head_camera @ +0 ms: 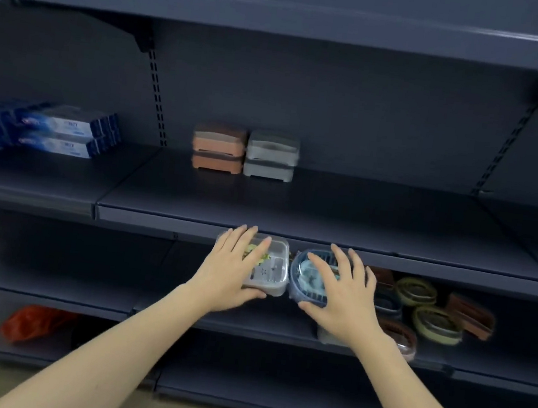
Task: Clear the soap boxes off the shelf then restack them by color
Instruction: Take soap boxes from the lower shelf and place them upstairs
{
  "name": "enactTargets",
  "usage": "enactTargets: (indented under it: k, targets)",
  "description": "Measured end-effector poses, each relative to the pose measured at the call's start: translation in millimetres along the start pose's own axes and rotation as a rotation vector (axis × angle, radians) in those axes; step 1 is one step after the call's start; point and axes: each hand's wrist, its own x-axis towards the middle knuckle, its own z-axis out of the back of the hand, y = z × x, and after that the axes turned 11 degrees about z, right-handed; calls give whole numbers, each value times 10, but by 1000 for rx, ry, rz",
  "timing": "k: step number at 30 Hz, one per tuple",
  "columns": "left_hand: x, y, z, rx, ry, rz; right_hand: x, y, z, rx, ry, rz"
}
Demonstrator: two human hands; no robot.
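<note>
Left hand (232,272) grips a clear grey rectangular soap box (269,271), fingers spread over the lid, thumb under the near edge; right hand (339,295) holds a blue oval soap box (306,276) the same way. Boxes touch side by side between the hands, at the front lip of the middle shelf (327,217). Both long axes run away from the person. Brown stack (218,148) and grey stack (272,155) sit beyond and above, nearer the left hand. Loose boxes (431,308) lie just right of the right hand on the lower shelf.
</note>
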Motion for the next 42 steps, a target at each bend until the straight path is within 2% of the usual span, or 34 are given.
enactTargets:
  k: [4,7,10,15,29,36,39,42]
  targets:
    - [209,131,289,45,-8,-39,168,-100,301,4,67,106]
    - [373,236,457,37,-18,8,376,-166,487,3,17,134]
    - [521,311,529,64,38,73,613,-200,568,-14,7,125]
    - [689,332,423,15,202,103,866,-250,476,47,64,67]
    - [1391,437,292,-81,319,67,1356,-589,226,97,214,41]
    - [1697,561,116,-80,322,19,1593,-753,115,69,128,64]
    - [1784,615,50,-88,301,-3,1666,-786,53,21,27,99]
    - [1883,651,-19,-90,248,-5,1703,-774,-3,-12,-33,49]
